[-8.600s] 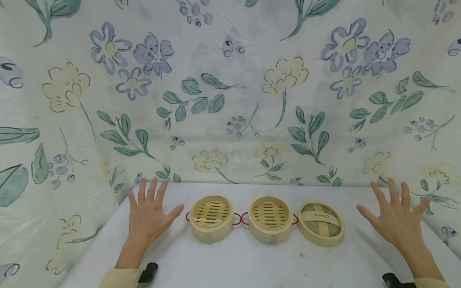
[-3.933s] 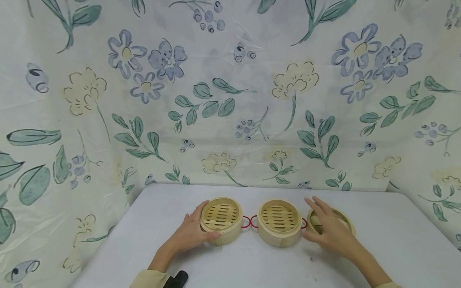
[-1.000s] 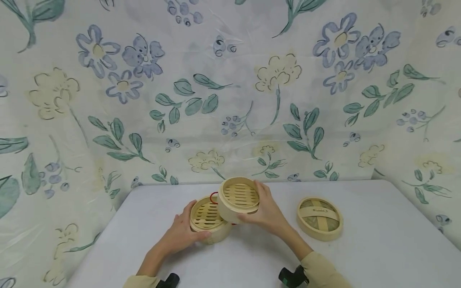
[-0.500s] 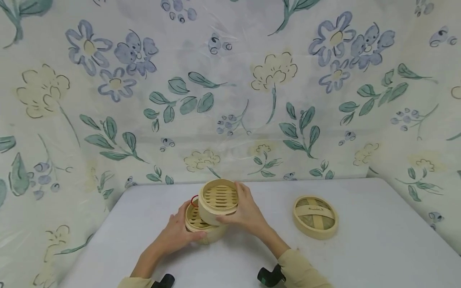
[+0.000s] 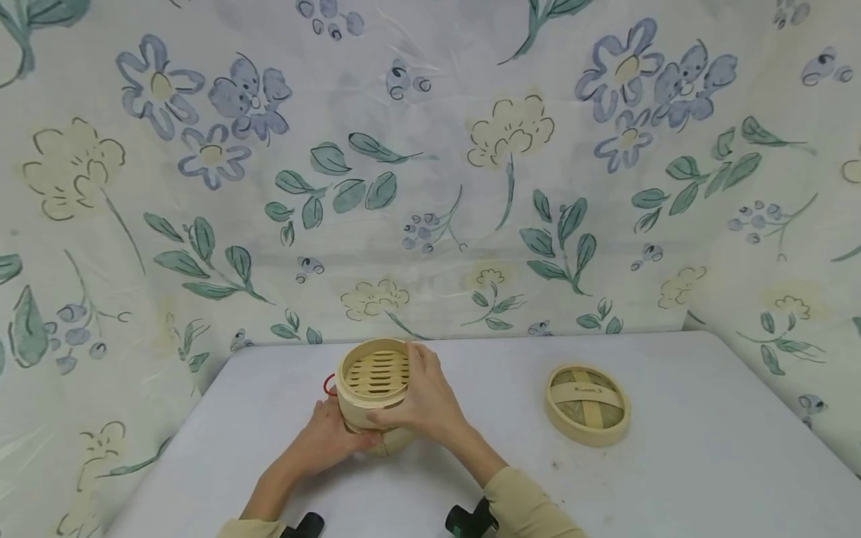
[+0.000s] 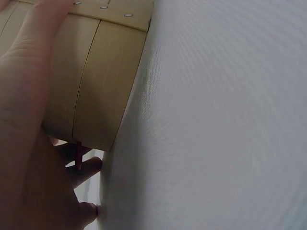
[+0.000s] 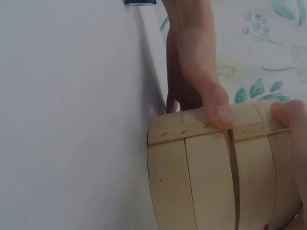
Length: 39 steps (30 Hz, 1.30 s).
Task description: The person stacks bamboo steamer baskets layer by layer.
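Two small round bamboo steamer baskets are stacked at the left of the table. My right hand (image 5: 430,400) grips the upper steamer basket (image 5: 351,403) by its right side, thumb in front and fingers behind. Its slatted floor faces up, and a red handle (image 5: 329,385) sticks out on the left. The lower steamer basket (image 5: 395,442) is mostly hidden under it. Around its left side my left hand (image 5: 328,435) is curled, thumb at the front. In the right wrist view a narrow dark gap runs between the lower wall (image 7: 170,182) and the upper wall (image 7: 254,177).
A round bamboo steamer lid (image 5: 587,432) with a woven top and a crossing band lies to the right on the white table (image 5: 693,448). Floral cloth (image 5: 430,187) hangs behind the table and along its sides. Black wrist cameras show below both hands.
The right hand left the lid, picked up the second basket and carried it left over the first, lowering it into line. The left hand moved onto the first basket and keeps its hold.
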Each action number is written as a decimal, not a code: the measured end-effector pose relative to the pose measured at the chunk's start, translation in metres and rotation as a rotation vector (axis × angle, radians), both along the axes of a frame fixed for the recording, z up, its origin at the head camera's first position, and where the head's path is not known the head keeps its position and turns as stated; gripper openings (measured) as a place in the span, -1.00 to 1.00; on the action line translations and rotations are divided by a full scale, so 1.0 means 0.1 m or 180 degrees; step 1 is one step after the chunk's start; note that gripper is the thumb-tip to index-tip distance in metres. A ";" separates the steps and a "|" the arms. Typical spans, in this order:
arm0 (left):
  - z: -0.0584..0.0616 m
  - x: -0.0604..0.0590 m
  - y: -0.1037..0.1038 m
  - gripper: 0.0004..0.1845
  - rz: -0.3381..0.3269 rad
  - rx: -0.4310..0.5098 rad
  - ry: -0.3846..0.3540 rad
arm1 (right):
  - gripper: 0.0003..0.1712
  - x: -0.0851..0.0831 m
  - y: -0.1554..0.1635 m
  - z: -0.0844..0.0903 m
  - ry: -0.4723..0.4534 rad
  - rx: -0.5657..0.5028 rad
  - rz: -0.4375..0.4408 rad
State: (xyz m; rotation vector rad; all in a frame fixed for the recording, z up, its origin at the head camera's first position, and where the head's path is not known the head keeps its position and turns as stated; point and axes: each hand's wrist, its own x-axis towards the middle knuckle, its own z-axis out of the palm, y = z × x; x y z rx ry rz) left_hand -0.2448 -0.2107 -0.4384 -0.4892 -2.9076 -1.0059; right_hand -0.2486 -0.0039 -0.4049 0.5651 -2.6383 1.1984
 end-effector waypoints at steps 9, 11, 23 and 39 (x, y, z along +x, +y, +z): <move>0.00 0.01 0.00 0.22 0.0057 0.0049 -0.0075 | 0.40 0.02 -0.03 -0.01 0.0039 0.0024 -0.0087; 0.00 0.01 -0.01 0.22 0.0044 0.0063 -0.0097 | 0.41 0.03 -0.04 -0.01 0.0060 0.0024 -0.0105; 0.08 0.05 -0.03 0.22 0.0129 0.0245 -0.0398 | 0.40 0.07 -0.09 -0.01 0.0307 0.0206 -0.0211; 0.07 0.04 -0.04 0.13 0.0127 0.0196 -0.0309 | 0.41 0.08 -0.10 -0.06 0.0381 0.0291 -0.0252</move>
